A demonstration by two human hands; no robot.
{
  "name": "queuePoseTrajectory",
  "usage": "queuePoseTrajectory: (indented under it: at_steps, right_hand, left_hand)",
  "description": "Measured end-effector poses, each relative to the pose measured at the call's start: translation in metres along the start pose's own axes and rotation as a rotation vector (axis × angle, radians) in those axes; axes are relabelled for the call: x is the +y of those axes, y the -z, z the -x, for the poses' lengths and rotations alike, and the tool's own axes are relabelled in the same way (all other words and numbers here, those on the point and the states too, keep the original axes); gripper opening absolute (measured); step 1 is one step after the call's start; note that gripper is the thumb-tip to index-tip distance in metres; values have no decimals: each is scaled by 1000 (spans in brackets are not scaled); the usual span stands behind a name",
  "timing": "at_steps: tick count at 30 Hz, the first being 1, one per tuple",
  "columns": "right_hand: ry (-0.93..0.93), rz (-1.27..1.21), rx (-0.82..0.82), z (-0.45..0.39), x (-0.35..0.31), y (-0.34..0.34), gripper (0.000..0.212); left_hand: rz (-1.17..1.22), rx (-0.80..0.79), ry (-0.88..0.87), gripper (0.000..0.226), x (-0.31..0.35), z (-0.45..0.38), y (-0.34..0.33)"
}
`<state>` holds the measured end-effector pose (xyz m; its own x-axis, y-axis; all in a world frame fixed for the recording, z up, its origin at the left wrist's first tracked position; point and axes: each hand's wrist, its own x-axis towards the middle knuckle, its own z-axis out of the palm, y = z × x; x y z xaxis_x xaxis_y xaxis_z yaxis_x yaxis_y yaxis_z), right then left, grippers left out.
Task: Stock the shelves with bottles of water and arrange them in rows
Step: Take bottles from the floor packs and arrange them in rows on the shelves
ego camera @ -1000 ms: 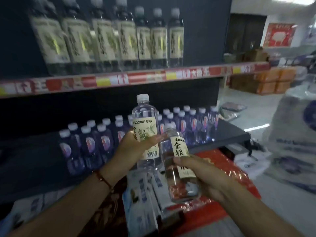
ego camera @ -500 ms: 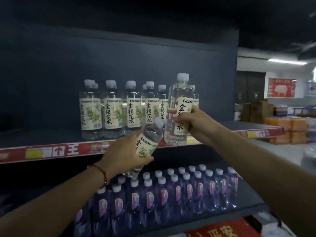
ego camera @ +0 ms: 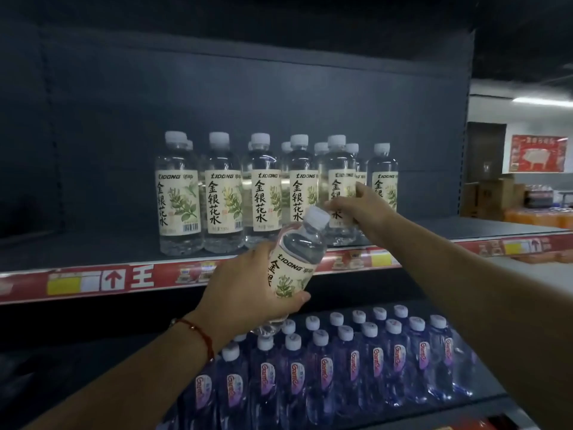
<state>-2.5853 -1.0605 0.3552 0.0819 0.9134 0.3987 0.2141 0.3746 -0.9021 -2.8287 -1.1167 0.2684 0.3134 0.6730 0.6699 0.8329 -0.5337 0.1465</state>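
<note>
left grip: left hand [ego camera: 245, 290] wrapped round a tilted bottle [ego camera: 294, 262], just below the shelf edge [ego camera: 130, 279]
right grip: right hand [ego camera: 361, 206] holding an upright bottle [ego camera: 339, 169] on the shelf
row: more bottles [ego camera: 221, 193] alongside
below: purple bottles [ego camera: 341, 367]

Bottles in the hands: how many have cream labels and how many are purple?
Cream-label bottles: 2, the tilted bottle in the left hand and the upright bottle in the right hand
Purple bottles: 0, all on the lower shelf
Total: 2
</note>
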Motion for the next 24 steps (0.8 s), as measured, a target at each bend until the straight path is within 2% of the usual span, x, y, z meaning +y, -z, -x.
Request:
queuePoseTrajectory:
  at_steps: [2,4,6,8,11,16,20,22,24]
  right_hand:
    - [9,97,25,3,5,-5,90]
    - [53,157,56,6,8,-6,95]
    - [61,205,30,10,11,-4,87]
    - [31,269,-17,15,16,-2,90]
    - [-3,379,0,22,26,-1,91]
    - [23,379,11,31,22,-6,56]
    - [94,480,91,48,19,-16,64]
    - [182,449,152,69,19,-21,69]
    - [250,388,137,102,20,-27,73]
  left_hand:
    - [23,9,9,86,-1,1,0]
    - [32,14,10,83,-1,1,1]
    - [30,10,10,84,0,2,2]
    - [5,-3,11,84,1,1,2]
    - [-6,-1,12,81,1,1,2]
    - [-6,-28,32,83,3,2,2]
    - [64,-52,84,73,4,0,6]
    - [138,-76,121,68,7,-2,12]
    - [225,-122,169,59,15,-3,18]
